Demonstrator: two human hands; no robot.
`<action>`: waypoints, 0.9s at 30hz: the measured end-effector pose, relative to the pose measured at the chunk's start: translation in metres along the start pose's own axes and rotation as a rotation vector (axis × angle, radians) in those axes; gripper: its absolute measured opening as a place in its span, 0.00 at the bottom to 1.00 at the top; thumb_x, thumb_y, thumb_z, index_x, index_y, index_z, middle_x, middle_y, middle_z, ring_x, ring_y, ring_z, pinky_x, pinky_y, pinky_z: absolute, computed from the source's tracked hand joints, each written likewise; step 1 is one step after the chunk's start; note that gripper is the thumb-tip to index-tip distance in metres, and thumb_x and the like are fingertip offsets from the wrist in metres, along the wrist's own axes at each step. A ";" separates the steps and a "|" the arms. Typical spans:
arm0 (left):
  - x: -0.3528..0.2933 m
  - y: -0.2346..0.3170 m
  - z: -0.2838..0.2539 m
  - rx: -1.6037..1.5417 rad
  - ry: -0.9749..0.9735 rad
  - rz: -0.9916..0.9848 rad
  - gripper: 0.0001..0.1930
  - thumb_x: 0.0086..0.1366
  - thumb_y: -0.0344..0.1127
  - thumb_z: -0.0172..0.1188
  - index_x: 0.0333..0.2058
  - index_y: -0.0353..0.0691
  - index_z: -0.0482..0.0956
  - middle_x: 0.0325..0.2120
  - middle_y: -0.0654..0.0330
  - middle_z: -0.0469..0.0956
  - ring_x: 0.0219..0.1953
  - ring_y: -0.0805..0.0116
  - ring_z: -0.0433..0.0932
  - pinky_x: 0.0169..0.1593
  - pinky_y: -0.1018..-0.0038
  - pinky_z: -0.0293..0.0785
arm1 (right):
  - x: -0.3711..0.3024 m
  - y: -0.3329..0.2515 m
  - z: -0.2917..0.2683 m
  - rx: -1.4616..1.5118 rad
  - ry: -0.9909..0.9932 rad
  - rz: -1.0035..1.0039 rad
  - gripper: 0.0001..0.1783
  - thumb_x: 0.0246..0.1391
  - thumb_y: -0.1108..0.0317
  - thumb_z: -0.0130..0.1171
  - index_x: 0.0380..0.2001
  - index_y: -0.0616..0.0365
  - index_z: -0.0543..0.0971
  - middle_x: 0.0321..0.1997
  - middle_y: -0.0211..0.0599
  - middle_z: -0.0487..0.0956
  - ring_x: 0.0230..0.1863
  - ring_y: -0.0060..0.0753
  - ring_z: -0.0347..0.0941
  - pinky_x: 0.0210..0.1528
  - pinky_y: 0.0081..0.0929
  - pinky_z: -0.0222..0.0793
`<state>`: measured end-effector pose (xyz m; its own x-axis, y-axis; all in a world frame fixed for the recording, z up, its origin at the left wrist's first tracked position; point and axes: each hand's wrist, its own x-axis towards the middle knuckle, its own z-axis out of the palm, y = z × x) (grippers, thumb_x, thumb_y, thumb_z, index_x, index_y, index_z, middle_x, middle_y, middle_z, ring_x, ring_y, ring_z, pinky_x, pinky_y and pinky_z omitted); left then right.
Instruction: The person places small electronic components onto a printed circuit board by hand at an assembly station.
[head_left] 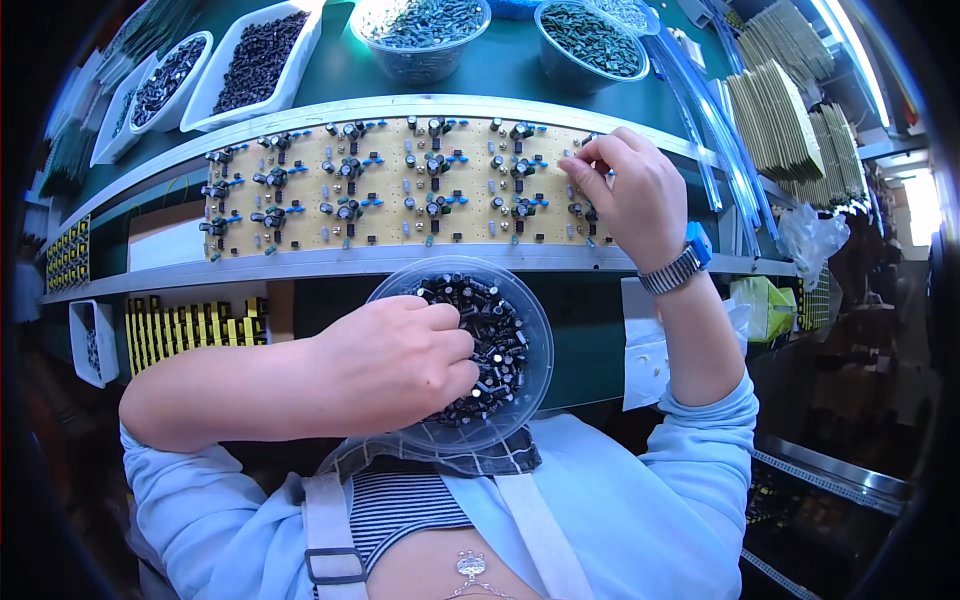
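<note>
My left hand (415, 358) reaches into a clear round plastic bowl (541, 350) close to my body. Its fingers are curled down among many small black cylindrical capacitors (500, 350), and the fingertips are hidden. Over the right end of a tan circuit board panel (388, 228), my right hand (638, 190) has thumb and forefinger brought together in a pinch. Whatever sits between them is too small to make out. Rows of capacitors, blue parts and other small components stand upright on the panel, which lies between two pale metal rails (450, 258).
Behind the far rail stand a white tray of dark parts (262, 62) and round tubs of small parts (420, 55) (590, 45). Yellow-and-black parts (190, 332) lie at left. Clear plastic tubes (715, 130) and stacked tan boards (775, 120) occupy the right side.
</note>
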<state>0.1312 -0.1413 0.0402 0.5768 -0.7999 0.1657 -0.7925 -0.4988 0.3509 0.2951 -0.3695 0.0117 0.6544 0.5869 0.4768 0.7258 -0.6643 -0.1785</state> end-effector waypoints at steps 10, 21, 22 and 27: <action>0.068 -0.082 -0.036 -0.343 0.417 -0.255 0.08 0.61 0.28 0.63 0.40 0.36 0.85 0.31 0.59 0.81 0.30 0.67 0.77 0.36 0.73 0.75 | -0.036 -0.063 -0.040 0.258 -0.243 -0.195 0.06 0.45 0.67 0.67 0.29 0.49 0.81 0.29 0.28 0.75 0.31 0.32 0.71 0.37 0.30 0.67; 0.130 -0.128 -0.020 -0.023 0.204 -0.512 0.09 0.64 0.34 0.61 0.35 0.36 0.86 0.31 0.58 0.83 0.29 0.65 0.78 0.37 0.73 0.77 | -0.051 -0.113 -0.016 0.295 -0.527 -0.430 0.08 0.51 0.62 0.63 0.32 0.52 0.79 0.31 0.32 0.76 0.35 0.32 0.71 0.51 0.31 0.61; 0.130 -0.131 -0.018 0.014 0.203 -0.495 0.10 0.64 0.36 0.61 0.35 0.37 0.86 0.31 0.58 0.83 0.28 0.65 0.79 0.36 0.73 0.77 | -0.052 -0.112 -0.015 0.310 -0.534 -0.439 0.08 0.51 0.62 0.63 0.32 0.52 0.79 0.31 0.32 0.77 0.35 0.32 0.71 0.51 0.31 0.61; 0.132 -0.131 -0.016 0.182 0.217 -0.446 0.10 0.64 0.37 0.60 0.34 0.38 0.87 0.32 0.60 0.82 0.33 0.65 0.78 0.40 0.72 0.77 | -0.056 -0.111 -0.012 0.425 -0.447 -0.397 0.08 0.54 0.61 0.63 0.30 0.53 0.79 0.31 0.32 0.77 0.35 0.33 0.72 0.50 0.31 0.61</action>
<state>0.3147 -0.1759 0.0309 0.8785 -0.4183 0.2308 -0.4707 -0.8404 0.2686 0.1755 -0.3336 0.0150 0.2829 0.9392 0.1947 0.8866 -0.1786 -0.4267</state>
